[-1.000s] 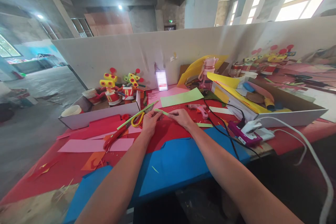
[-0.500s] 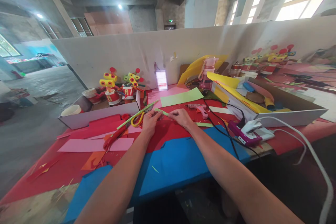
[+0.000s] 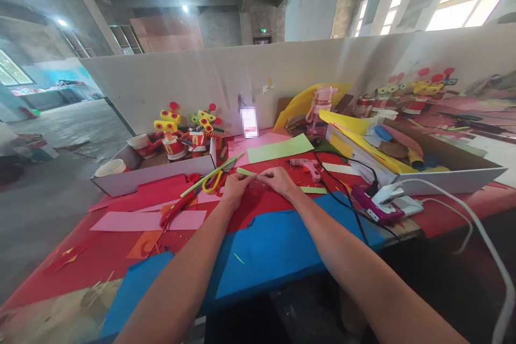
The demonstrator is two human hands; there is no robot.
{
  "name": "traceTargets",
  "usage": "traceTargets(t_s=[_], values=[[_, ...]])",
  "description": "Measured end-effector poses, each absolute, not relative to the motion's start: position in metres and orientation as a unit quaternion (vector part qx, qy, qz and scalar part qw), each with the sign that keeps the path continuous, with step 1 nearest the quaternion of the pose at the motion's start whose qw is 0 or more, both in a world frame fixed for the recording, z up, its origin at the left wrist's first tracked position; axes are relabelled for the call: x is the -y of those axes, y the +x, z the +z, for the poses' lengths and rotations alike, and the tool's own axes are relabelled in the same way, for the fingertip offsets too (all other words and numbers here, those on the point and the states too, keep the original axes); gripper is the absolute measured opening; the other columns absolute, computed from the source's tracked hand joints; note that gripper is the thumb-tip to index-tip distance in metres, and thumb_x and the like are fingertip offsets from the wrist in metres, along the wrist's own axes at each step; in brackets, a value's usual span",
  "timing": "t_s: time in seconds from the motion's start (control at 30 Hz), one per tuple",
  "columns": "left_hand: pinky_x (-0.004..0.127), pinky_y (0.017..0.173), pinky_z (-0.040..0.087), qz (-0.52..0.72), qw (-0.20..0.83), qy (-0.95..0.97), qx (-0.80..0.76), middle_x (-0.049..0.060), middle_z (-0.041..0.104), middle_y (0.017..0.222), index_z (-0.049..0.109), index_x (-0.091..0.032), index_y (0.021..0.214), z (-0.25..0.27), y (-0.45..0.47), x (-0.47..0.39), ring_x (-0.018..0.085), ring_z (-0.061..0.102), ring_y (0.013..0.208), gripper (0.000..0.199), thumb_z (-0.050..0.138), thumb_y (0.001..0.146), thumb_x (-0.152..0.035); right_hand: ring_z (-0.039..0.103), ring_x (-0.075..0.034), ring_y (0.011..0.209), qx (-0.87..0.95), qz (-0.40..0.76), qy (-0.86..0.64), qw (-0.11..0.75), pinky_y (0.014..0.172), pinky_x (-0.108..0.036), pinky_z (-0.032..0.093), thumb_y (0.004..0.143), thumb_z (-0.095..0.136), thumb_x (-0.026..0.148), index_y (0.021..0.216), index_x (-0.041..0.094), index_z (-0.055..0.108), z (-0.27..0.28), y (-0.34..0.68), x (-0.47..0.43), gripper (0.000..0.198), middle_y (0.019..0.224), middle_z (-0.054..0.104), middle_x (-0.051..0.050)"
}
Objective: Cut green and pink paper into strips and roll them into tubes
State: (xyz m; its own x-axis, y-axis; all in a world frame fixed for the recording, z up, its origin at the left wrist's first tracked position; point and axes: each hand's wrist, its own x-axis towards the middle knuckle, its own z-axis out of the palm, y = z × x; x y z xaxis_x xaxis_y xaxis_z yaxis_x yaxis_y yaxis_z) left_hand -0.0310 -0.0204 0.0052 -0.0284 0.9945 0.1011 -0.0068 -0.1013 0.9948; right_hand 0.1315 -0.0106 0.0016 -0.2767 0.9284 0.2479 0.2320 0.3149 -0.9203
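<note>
Centrally, two bare hands meet fingertip to fingertip over a bench (image 3: 100,262) covered in red. Thumb and fingers of the left hand (image 3: 236,188) pinch a short strip of pale green paper (image 3: 244,171), one end of which juts out beyond them. The right hand (image 3: 278,181) also has its thumb and fingers pressed together, at the strip's other end. Just left of the hands, a longer green strip (image 3: 201,182) lies beside yellow-handled scissors (image 3: 208,189). Behind them is a wide green sheet (image 3: 281,148); to the right, a pink glue gun (image 3: 309,169). Blue paper (image 3: 278,252) covers the bench's near edge, beneath the forearms. Paper-cup figures (image 3: 176,147) stand in a box (image 3: 161,178) at the back left, and a lit phone (image 3: 249,122) stands upright behind the green sheet.
</note>
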Motion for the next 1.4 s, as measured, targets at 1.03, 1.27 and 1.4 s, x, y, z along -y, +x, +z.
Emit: traceTargets(t_s=[1.03, 1.27, 1.4], values=[[0.023, 0.048, 0.034, 0.552, 0.488, 0.493, -0.462, 0.001, 0.059, 0.049, 0.066, -0.013, 0.053, 0.007, -0.033, 0.019, 0.009, 0.047, 0.047, 0.032, 0.083, 0.052, -0.04, 0.061, -0.016, 0.066, 0.744, 0.31, -0.444, 0.391, 0.056, -0.022, 0.038, 0.08, 0.065, 0.035, 0.078, 0.014, 0.078, 0.012, 0.138, 0.012, 0.025, 0.069, 0.072, -0.004], [0.024, 0.052, 0.036, 0.552, 0.472, 0.505, -0.467, 0.002, 0.059, 0.05, 0.066, -0.013, 0.053, 0.005, -0.034, 0.016, 0.01, 0.048, 0.05, 0.033, 0.083, 0.053, -0.042, 0.057, -0.014, 0.06, 0.744, 0.297, -0.46, 0.383, 0.053, -0.022, 0.035, 0.08, 0.065, 0.038, 0.074, 0.014, 0.077, 0.011, 0.14, 0.01, 0.027, 0.062, 0.069, -0.003], [0.023, 0.052, 0.036, 0.553, 0.481, 0.499, -0.462, 0.001, 0.059, 0.051, 0.066, -0.013, 0.053, 0.006, -0.033, 0.018, 0.009, 0.047, 0.05, 0.033, 0.082, 0.054, -0.041, 0.057, -0.014, 0.059, 0.742, 0.292, -0.465, 0.385, 0.052, -0.022, 0.034, 0.081, 0.065, 0.04, 0.071, 0.014, 0.076, 0.012, 0.14, 0.011, 0.03, 0.06, 0.068, -0.003]])
